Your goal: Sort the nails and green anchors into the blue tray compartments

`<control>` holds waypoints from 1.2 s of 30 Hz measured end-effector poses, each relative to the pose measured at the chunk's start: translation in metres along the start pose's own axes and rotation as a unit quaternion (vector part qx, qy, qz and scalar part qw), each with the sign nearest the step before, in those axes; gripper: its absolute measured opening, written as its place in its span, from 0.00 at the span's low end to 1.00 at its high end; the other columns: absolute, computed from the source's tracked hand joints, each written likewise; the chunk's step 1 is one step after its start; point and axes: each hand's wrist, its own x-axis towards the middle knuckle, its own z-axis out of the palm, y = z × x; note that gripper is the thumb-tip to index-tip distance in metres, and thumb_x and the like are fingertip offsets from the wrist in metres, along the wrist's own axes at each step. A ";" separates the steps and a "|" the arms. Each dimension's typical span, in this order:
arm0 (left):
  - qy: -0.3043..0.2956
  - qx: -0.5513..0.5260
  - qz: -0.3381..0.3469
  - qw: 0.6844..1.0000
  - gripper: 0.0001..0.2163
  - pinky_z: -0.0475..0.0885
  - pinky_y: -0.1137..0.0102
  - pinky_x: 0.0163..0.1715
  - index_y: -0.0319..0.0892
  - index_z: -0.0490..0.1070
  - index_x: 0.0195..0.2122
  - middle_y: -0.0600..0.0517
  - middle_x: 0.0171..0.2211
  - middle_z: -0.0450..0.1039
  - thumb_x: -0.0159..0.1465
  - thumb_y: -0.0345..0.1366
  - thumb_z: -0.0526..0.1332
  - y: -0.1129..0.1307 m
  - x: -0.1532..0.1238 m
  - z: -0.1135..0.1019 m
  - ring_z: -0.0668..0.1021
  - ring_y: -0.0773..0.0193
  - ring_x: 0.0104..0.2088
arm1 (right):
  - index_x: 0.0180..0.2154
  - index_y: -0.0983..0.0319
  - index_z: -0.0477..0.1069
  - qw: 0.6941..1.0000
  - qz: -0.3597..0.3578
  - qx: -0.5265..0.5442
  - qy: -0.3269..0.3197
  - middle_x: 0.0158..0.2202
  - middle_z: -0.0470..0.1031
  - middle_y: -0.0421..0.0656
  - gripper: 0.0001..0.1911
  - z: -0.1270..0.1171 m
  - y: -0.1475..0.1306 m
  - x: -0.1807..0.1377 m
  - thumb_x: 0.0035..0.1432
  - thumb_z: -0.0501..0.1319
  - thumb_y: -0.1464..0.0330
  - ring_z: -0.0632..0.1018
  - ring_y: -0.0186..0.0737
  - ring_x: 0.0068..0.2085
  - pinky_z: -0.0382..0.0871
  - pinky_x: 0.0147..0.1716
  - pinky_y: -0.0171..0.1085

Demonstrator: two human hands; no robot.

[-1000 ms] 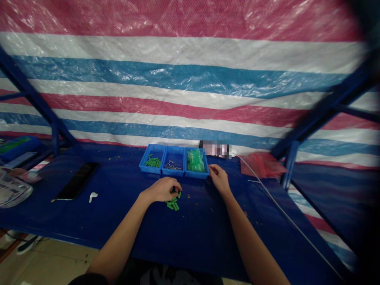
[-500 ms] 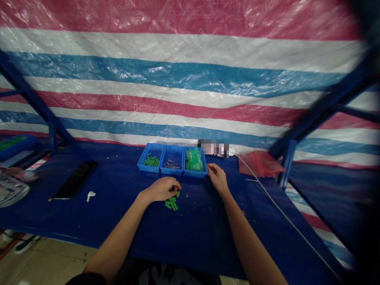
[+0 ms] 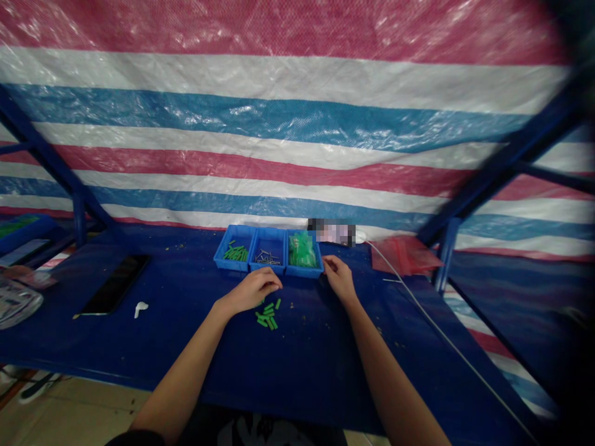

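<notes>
My left hand (image 3: 253, 290) hovers just in front of the bins, thumb and fingers pinched together; whatever is between them is too small to make out. Below it, several short green plastic wall plugs (image 3: 268, 317) lie loose on the blue table. My right hand (image 3: 340, 277) rests by the right bin's outer side, its fingers closed near the corner, and their tips are partly hidden. Three blue bins stand side by side: the left bin (image 3: 221, 264) holds green plugs, the middle bin (image 3: 268, 233) screws, the right bin (image 3: 304, 271) a green-filled plastic bag.
A dark phone (image 3: 114, 285) and a white earbud (image 3: 140, 308) lie at left. Behind the right bin is a partly blurred device (image 3: 332, 233) with a white cable (image 3: 432, 322) running rightward. Red plastic bags (image 3: 406, 255) lie beside the blue frame post (image 3: 446, 254).
My left hand has lifted away from the loose green plugs, up toward the middle bin, uncovering more of the pile. My right hand stays by the right bin.
</notes>
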 end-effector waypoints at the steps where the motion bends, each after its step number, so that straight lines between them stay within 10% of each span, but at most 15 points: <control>1: 0.009 -0.003 -0.003 1.000 0.07 0.67 0.72 0.34 0.40 0.72 0.37 0.50 0.34 0.68 0.64 0.32 0.54 0.000 0.000 -0.001 0.72 0.67 0.34 | 0.34 0.60 0.73 1.000 0.000 0.000 -0.001 0.26 0.75 0.43 0.15 0.000 0.000 0.000 0.52 0.55 0.57 0.72 0.39 0.25 0.66 0.27 0.36; 13: 0.250 -0.154 -0.069 0.953 0.10 0.68 0.72 0.32 0.38 0.73 0.33 0.50 0.30 0.74 0.58 0.40 0.61 0.005 0.006 -0.011 0.73 0.67 0.29 | 0.33 0.60 0.73 1.000 -0.001 -0.004 0.001 0.25 0.74 0.42 0.14 -0.001 -0.006 -0.001 0.52 0.55 0.58 0.72 0.39 0.25 0.65 0.27 0.36; 23: 0.303 -0.233 -0.086 0.920 0.10 0.67 0.74 0.30 0.38 0.74 0.31 0.50 0.30 0.74 0.55 0.40 0.64 0.004 0.008 -0.015 0.73 0.69 0.29 | 0.34 0.61 0.72 1.000 0.002 -0.016 -0.013 0.27 0.74 0.43 0.16 -0.001 -0.003 -0.001 0.53 0.54 0.56 0.72 0.38 0.26 0.65 0.28 0.36; 36: 0.469 -0.051 -0.198 0.859 0.12 0.65 0.75 0.25 0.38 0.74 0.33 0.50 0.28 0.73 0.56 0.42 0.61 -0.039 -0.004 -0.036 0.72 0.68 0.26 | 0.35 0.61 0.72 1.000 0.002 -0.016 -0.016 0.29 0.75 0.42 0.15 -0.001 -0.001 0.000 0.53 0.54 0.57 0.72 0.38 0.26 0.66 0.29 0.36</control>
